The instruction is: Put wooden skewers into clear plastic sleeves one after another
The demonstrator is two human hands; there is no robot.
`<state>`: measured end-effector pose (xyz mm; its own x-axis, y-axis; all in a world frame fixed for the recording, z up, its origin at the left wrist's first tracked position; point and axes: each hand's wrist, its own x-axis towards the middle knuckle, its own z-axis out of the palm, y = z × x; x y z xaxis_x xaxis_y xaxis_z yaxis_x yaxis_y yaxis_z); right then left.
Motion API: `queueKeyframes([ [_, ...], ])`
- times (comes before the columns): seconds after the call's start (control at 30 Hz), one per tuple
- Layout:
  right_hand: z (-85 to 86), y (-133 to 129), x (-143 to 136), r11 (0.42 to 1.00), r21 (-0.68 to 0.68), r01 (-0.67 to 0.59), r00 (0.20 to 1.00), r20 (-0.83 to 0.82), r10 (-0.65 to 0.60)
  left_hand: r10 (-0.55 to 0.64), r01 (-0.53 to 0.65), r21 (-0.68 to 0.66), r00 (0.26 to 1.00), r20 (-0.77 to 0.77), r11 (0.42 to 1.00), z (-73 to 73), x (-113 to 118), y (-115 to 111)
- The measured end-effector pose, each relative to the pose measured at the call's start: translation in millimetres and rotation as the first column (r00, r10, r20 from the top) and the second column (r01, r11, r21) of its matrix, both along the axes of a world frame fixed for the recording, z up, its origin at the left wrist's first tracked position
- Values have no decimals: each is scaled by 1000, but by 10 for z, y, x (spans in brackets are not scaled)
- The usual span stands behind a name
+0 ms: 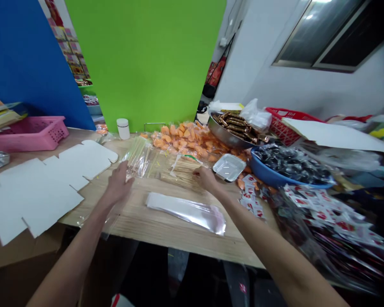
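My left hand (pixel 117 184), a little blurred, is at the near left side of a pile of clear plastic sleeves with thin sticks inside (pixel 139 157). Its thumb and fingers are apart, and nothing shows in them. My right hand (pixel 205 178) is at the right end of a heap of thin wooden sticks (pixel 182 170), thumb and fingertips pinched together on the sticks; how many it grips is too small to tell. Between the hands and nearer to me lies a flat stack of long clear plastic sleeves (pixel 185 209). A foil tray (pixel 229 167) sits just beyond my right hand.
Orange wrapped pieces (pixel 187 138) are heaped at the back. Right of them stand a metal bowl (pixel 222 135) of brown wrapped sticks, a blue basin (pixel 262 172) of dark packets and red-white sachets (pixel 326 209). White card sheets (pixel 45 192), a pink basket (pixel 35 138) and a white jar (pixel 123 129) occupy the left.
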<state>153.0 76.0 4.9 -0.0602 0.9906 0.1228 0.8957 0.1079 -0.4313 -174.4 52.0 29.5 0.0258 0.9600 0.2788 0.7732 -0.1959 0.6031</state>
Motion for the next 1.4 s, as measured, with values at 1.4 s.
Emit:
queueKeyframes([
  [1.4,43,-2235,1031,972,-85,218,967,-119,-227,-683,683,20,730,-9,730,-468,2170,-1828],
])
